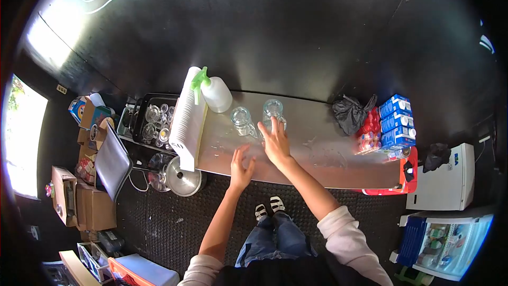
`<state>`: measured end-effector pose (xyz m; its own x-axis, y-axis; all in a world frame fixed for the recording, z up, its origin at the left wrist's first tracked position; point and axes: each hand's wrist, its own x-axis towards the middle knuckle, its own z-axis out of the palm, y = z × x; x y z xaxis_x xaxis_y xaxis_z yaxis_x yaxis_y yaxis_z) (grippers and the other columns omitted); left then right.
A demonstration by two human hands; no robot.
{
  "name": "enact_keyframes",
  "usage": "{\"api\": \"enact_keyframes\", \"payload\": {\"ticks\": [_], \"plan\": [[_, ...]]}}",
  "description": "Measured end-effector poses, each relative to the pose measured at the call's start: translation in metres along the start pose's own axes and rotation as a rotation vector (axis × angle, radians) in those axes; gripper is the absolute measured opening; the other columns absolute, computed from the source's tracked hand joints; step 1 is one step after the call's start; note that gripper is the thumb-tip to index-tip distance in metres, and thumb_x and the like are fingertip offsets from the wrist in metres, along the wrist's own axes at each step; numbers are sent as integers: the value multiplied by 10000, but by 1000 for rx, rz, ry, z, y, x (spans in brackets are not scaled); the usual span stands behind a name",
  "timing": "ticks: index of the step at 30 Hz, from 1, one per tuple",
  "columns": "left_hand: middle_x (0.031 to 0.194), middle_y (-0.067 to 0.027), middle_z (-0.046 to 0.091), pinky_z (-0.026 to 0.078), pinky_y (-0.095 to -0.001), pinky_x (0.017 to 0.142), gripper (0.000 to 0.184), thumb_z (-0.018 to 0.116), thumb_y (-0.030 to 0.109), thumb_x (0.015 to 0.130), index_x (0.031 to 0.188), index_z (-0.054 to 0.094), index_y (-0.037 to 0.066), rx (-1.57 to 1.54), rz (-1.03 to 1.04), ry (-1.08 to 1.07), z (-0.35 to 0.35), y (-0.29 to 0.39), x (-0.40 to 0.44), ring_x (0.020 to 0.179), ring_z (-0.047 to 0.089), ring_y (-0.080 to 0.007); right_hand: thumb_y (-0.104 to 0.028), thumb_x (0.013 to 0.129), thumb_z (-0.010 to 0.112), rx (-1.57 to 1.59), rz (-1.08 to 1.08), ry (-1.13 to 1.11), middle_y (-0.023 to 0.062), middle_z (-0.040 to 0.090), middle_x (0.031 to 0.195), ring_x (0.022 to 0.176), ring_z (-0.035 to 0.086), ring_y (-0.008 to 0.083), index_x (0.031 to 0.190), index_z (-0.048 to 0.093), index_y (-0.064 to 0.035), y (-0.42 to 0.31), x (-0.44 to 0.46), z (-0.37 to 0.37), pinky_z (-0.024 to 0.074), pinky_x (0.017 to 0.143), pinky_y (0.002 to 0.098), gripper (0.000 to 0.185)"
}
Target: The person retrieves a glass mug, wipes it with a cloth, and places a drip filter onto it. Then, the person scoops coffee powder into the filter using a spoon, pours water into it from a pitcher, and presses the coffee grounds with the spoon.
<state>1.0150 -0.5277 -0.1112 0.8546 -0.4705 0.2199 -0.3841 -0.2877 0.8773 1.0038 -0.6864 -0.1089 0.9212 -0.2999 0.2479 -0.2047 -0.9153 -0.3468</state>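
Observation:
Two clear glass mugs stand on the metal table [323,153]. The left mug [241,119] has its handle to the lower right; the right mug [273,107] is partly hidden behind my fingers. My right hand [275,143] reaches to the near side of the right mug with its fingers stretched and apart. Whether the fingertips touch the glass, I cannot tell. Over the table's front edge hovers my left hand [242,170], fingers loosely spread and holding nothing. It is nearest to the left mug but apart from it.
A white spray bottle [217,95] with a green trigger stands behind a long stack of cups [186,111]. On the left sits a black tray [142,136] of glassware. At right are a black plastic bag [352,115], blue cartons [398,124] and a white cooler [447,180].

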Motion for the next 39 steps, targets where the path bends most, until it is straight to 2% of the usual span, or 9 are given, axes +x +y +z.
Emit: {"api": "enact_keyframes", "payload": {"ticks": [7,15,19,23,25,28,31,34,39], "plan": [[1171,-103,570,486,-299,848,308,569,44,901,1202,507,19,-294,-192,-32,4,-18,-42,1002,577,-163,-74,702,728,169,-58,21,192,355,1306,1186,394,404,1282,460,-146,9,-22,-15,499,871,471,643],[1023,-76,605,462,-246,796,302,555,55,918,1214,502,26,-374,-345,-85,23,-2,-57,926,568,-108,-35,593,791,319,-34,151,172,457,1209,1106,461,385,1150,452,-65,38,-68,-24,468,879,439,653],[996,-71,609,458,-237,797,319,533,28,914,1230,490,21,-472,-321,-123,36,21,-55,918,566,-105,-63,651,770,434,-17,232,140,447,1170,1109,467,343,1163,470,-87,52,-72,-31,486,864,386,594],[1247,-97,468,438,-283,863,426,527,33,921,1317,370,42,-451,-298,-69,56,29,-63,1103,512,-170,-1,679,783,1108,430,393,110,499,1114,1054,518,214,1155,397,-89,53,-102,-20,492,848,395,619],[1248,-93,467,444,-283,849,412,540,60,926,1304,376,43,-499,-353,-63,62,36,-69,1077,523,-165,28,722,746,1614,880,313,72,513,1090,1025,531,188,1152,358,-130,44,-114,-38,498,846,435,600],[1143,-111,517,473,-282,806,367,578,165,934,1213,424,-17,-526,-395,-4,63,45,-69,1006,566,-180,-16,774,711,1861,966,262,66,527,1102,1025,547,202,1170,369,-149,41,-137,-41,502,851,441,541],[859,-32,554,461,-272,754,215,471,233,992,984,492,20,-478,-460,-94,60,42,-70,809,534,-98,-36,833,650,2059,947,191,57,530,1126,1031,561,206,1181,427,-135,37,-152,-42,501,874,433,425],[751,8,462,463,-264,735,218,421,251,1009,920,465,57,-910,-387,-40,66,65,-72,685,465,-86,-22,834,641,2182,888,75,55,524,1148,1047,557,198,1199,442,-119,33,-161,-43,505,876,428,427],[688,38,370,319,-218,540,215,400,244,1015,918,445,58,-797,-371,41,56,84,-72,606,361,-51,26,788,661,1995,598,-130,67,517,1219,1125,524,196,1320,397,-54,30,-160,-56,468,940,402,599]]}}
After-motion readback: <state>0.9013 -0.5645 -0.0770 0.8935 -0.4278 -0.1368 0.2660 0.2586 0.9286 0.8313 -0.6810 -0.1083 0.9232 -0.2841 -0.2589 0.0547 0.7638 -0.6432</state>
